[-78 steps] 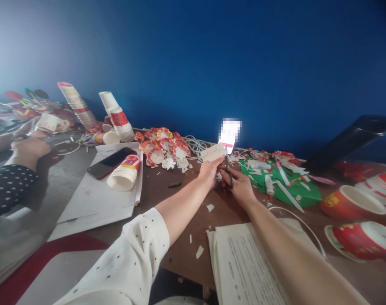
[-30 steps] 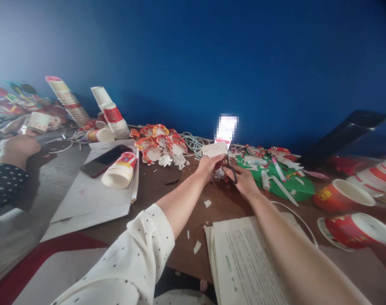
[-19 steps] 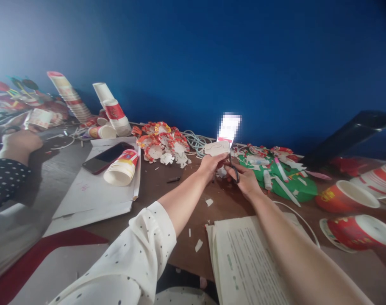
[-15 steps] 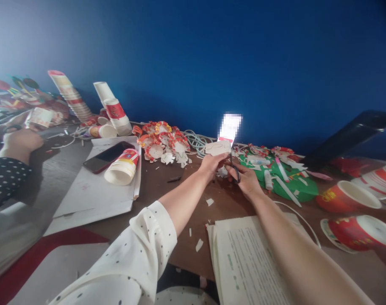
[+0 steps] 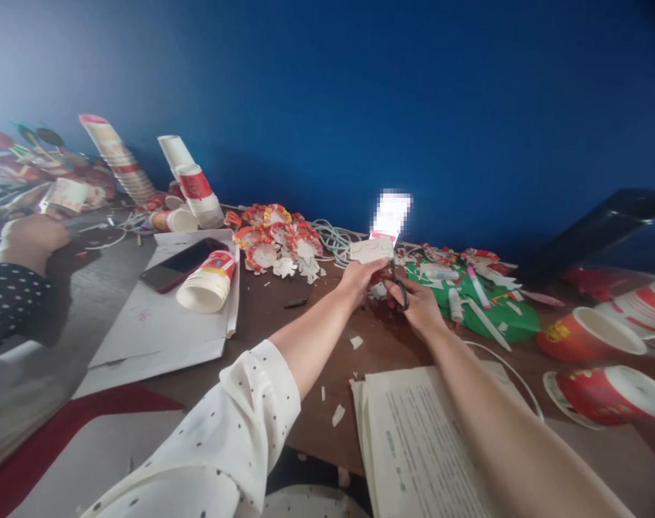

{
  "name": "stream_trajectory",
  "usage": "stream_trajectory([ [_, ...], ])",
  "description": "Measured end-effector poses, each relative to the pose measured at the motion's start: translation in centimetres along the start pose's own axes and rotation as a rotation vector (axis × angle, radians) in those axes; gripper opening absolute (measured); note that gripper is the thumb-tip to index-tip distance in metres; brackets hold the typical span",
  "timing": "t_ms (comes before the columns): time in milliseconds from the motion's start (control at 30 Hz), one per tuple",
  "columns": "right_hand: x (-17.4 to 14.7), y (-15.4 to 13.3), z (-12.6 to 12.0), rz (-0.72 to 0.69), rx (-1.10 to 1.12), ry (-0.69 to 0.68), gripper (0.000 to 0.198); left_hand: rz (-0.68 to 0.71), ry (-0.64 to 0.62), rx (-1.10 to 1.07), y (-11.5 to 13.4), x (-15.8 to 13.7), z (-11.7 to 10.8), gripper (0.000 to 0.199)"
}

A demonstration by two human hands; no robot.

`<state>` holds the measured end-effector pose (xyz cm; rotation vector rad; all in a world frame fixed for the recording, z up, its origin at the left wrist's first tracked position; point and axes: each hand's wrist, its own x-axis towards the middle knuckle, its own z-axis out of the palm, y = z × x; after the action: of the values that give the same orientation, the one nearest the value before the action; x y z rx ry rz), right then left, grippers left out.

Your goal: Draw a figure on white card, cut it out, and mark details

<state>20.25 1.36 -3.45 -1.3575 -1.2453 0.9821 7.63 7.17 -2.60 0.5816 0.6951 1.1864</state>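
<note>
My left grip (image 5: 358, 282) is pinched on a white paper piece (image 5: 371, 250), just left of the green sheet (image 5: 525, 325), thumb on top, probably so the drawn line faces me. My right grip (image 5: 418, 306) is wrapped around the scissors (image 5: 401, 293) by the green sheet's left edge, cutting end up beside the paper, I guess so they meet at an easy angle. Can't tell if they're spread. Both forearms (image 5: 470, 403) reach forward over the desk (image 5: 341, 385), angling in toward each other.

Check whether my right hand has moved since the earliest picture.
Yes, slightly rightward: your right hand is closer to the white tube on the green sheet than before.
</note>
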Motion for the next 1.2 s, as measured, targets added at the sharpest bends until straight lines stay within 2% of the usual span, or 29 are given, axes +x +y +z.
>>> stream_trajectory([
  [367,0.2,0.6,-0.1,-0.028,-0.013,-0.018,0.05,-0.022,0.012,-0.032,0.5,-0.7,0.5,0.021],
  [667,-0.1,0.0,0.1,-0.023,0.007,-0.01,0.051,-0.002,-0.003,-0.013,0.1,-0.4,0.2,0.03],
  [867,-0.3,-0.3,0.2,-0.026,0.013,0.003,0.053,-0.027,0.017,-0.048,0.2,-0.4,0.3,0.023],
  [1200,0.0,0.2,0.2,-0.006,0.005,0.002,0.054,-0.022,0.048,-0.069,0.7,-0.6,0.7,0.023],
])
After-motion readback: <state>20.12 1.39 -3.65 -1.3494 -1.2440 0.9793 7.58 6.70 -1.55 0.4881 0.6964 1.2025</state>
